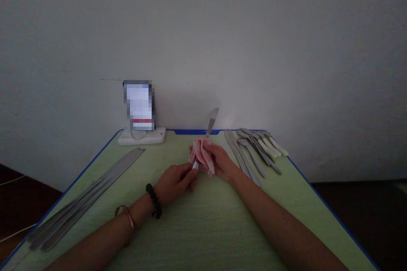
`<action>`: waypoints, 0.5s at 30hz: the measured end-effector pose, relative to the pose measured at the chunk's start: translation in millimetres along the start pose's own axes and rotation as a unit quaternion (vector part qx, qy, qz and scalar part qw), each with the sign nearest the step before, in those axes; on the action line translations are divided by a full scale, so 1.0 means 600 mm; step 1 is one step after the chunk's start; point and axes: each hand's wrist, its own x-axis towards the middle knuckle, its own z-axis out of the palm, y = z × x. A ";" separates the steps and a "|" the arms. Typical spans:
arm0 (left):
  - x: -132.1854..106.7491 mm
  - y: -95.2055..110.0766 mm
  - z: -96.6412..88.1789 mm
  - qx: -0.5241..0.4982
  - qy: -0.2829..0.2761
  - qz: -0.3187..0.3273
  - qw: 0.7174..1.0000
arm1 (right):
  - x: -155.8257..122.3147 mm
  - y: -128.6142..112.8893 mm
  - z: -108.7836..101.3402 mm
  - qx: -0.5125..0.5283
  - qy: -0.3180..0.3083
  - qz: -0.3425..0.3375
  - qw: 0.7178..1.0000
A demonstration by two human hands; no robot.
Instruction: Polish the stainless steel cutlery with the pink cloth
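Above the middle of the table, a table knife [212, 120] points up and away, its blade rising past a pink cloth [202, 152]. My right hand [221, 161] is closed on the cloth, which is folded around the knife's middle. Below it, my left hand [181, 180] pinches the knife's handle end, with a black beaded bracelet and a copper-coloured bangle on that wrist. The cloth hides part of the knife, and the fingers of my right hand show only in part.
Several table knives [92, 194] lie bunched along the left side. At the back right lie more knives [243, 159], metal spoons [251, 152] and white-handled cutlery [270, 146]. A phone [140, 106], its screen blurred, stands on a white power strip [143, 136] by the wall [254, 51].
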 end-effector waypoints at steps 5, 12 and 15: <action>0.000 0.001 0.001 0.005 0.001 0.003 1.000 | 0.003 0.004 -0.003 -0.001 -0.003 -0.003 1.000; -0.002 0.002 0.000 0.016 -0.001 -0.008 1.000 | -0.001 0.003 0.003 -0.017 0.014 -0.007 1.000; -0.001 0.002 -0.001 0.015 -0.001 -0.010 1.000 | -0.003 0.002 0.005 -0.027 0.028 -0.007 0.999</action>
